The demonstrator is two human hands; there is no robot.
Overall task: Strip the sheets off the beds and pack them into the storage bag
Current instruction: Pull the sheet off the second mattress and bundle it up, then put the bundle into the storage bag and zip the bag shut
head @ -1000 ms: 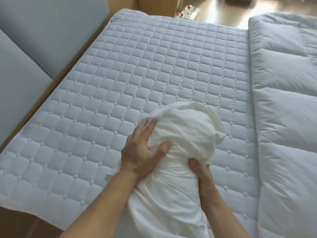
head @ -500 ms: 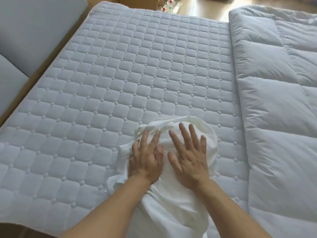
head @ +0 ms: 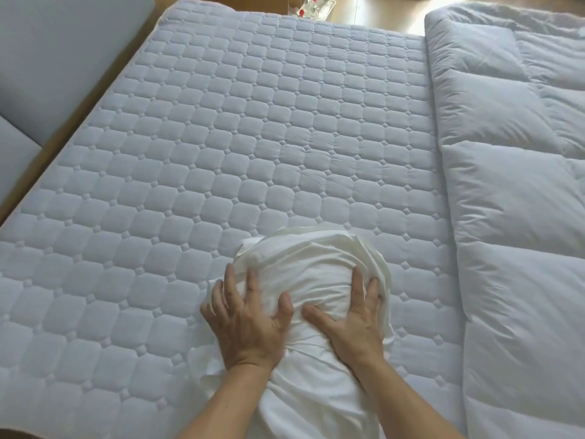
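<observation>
A white sheet (head: pixel 310 267) lies bunched in a rounded heap on the near part of the quilted mattress pad (head: pixel 221 137) and trails toward me. My left hand (head: pixel 247 321) rests on the heap's left side, fingers spread and pressing into the cloth. On the heap's right side my right hand (head: pixel 351 318) lies the same way, its fingers curving around the edge. The thumbs point toward each other, a short gap apart. No storage bag is in view.
A puffy white duvet (head: pixel 512 185) lies folded along the right side of the bed. A grey padded headboard (head: pixel 57 58) stands at the left. Wooden floor and a clear pack with red caps (head: pixel 313 7) show beyond the far edge.
A second ago my hands squeezed the bundle from both sides. Then they lay flat close together on top. Now they have spread apart to the heap's left and right sides.
</observation>
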